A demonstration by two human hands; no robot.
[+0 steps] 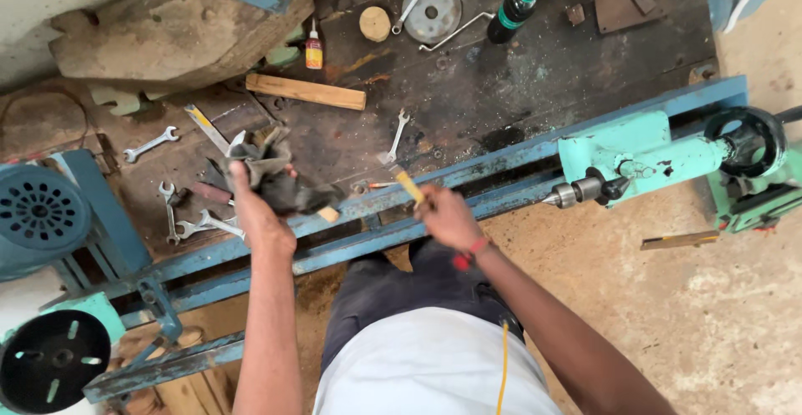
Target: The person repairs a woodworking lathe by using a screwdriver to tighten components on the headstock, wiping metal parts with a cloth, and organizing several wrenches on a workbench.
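My left hand [255, 210] is raised over the blue lathe bed [501, 168] and grips a dark grey rag [276, 173] bunched around a small wooden piece whose pale end shows at its lower right. My right hand [447, 214] holds a tool with a yellow wooden handle [409, 185] and a short metal blade pointing up toward the workbench. The two hands are about a hand's width apart above the bed rails.
The teal tailstock [635, 160] with its black handwheel [752, 139] sits to the right. Spanners [150, 143], a wooden strip [305, 91], a glue bottle [313, 50], a metal disc [430, 11] and a dark bottle [511, 14] lie on the workbench. The motor [42, 214] stands at the left.
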